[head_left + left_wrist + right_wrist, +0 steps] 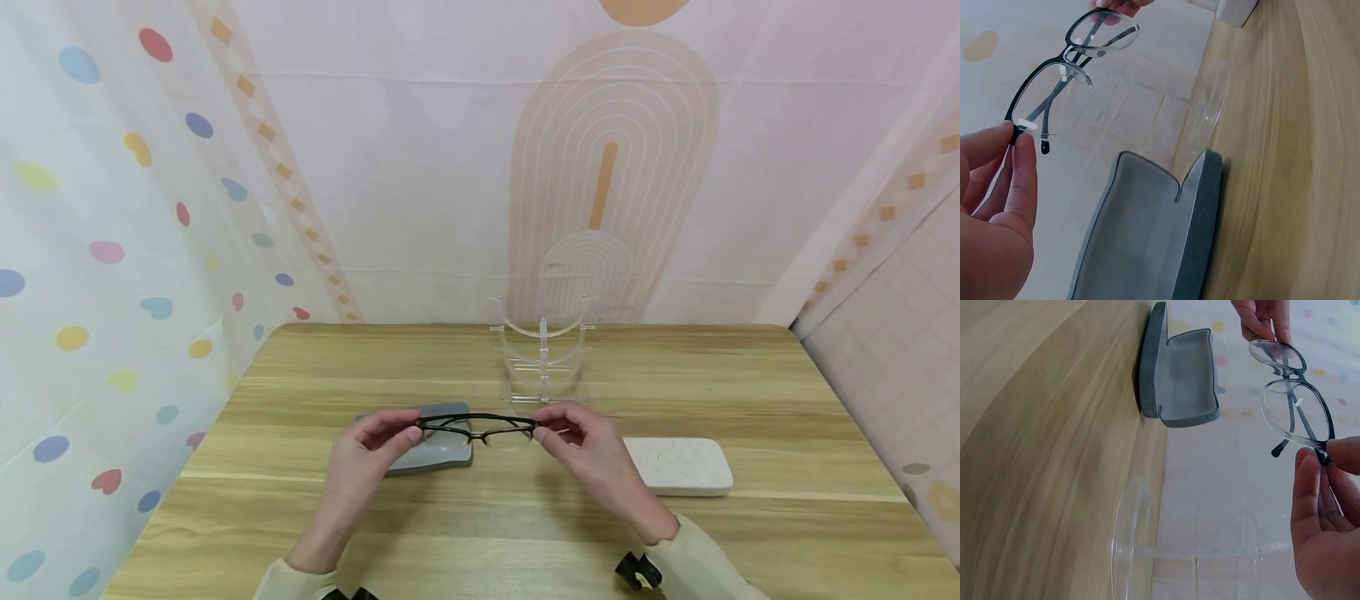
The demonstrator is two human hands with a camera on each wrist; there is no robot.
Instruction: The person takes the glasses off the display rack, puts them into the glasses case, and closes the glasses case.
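Observation:
A pair of black half-rim eyeglasses (477, 437) is held level above the table, its temples folded behind the lenses. My left hand (367, 454) pinches one end of the frame between thumb and fingers. At the opposite end my right hand (588, 450) pinches the other hinge corner. Below the left hand lies a grey glasses case (1147, 231), standing open with a pale grey lining; in the right wrist view the case (1188, 381) shows no contents. The eyeglasses (1300, 409) do not touch it.
Behind the glasses a clear acrylic eyewear stand (544, 358) with several tiers stands on the wooden table (300, 500). A white closed case (678, 465) lies right of the right hand. A patterned curtain (420, 167) hangs along the table's back edge.

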